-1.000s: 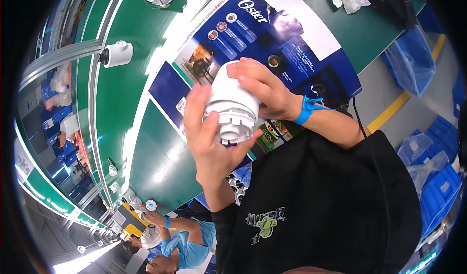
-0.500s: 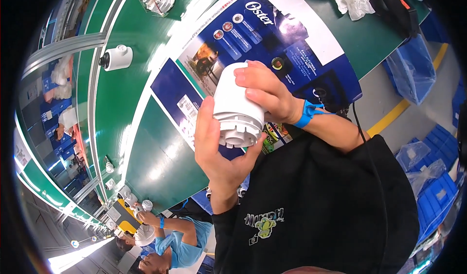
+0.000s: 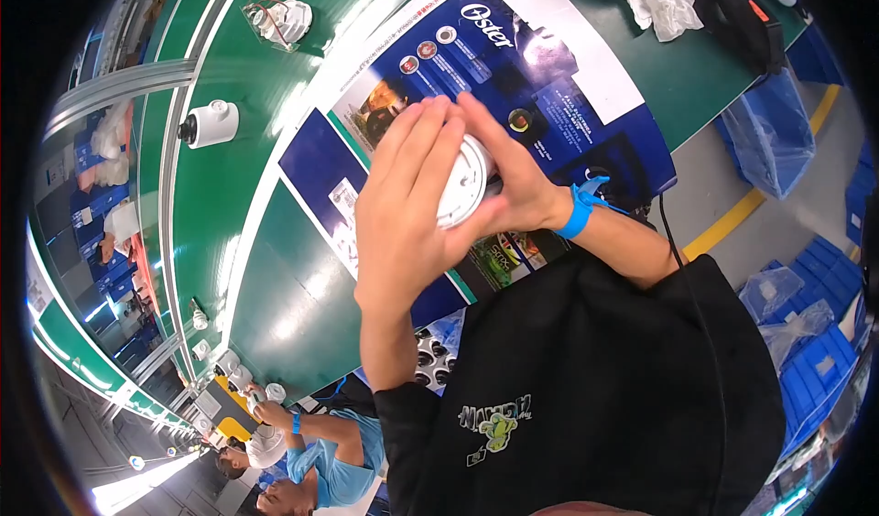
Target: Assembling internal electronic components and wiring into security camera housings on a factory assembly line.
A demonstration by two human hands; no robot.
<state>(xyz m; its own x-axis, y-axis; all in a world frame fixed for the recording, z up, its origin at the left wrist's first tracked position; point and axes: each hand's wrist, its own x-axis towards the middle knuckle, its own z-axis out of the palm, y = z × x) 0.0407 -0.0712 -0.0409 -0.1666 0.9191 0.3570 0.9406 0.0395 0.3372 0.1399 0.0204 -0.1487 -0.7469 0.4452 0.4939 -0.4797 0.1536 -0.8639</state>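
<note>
A white, rounded plastic housing (image 3: pixel 464 184) is held between both my hands, its round end face turned toward me. My left hand (image 3: pixel 407 206) lies along its left side, fingers stretched together over it and thumb below the rim. From the right, my right hand (image 3: pixel 524 179) cups the housing, its index finger reaching up behind; a blue wristband (image 3: pixel 581 212) circles that wrist. Most of the housing's body is hidden by my fingers. Under the hands lies a blue and white printed sheet (image 3: pixel 558 76) on the green table (image 3: pixel 307 287).
On the green belt (image 3: pixel 229 182) at left lie a white housing with a black end (image 3: pixel 212 124) and a white part with wires (image 3: pixel 286 23). Crumpled white paper (image 3: pixel 664 12) lies far right. Blue crates (image 3: pixel 815 379) stand right. Co-workers in blue (image 3: pixel 334 452) sit lower left.
The housing has tilted so that its round end now faces me. My left hand has moved up over its side, and its fingers now cover most of the body.
</note>
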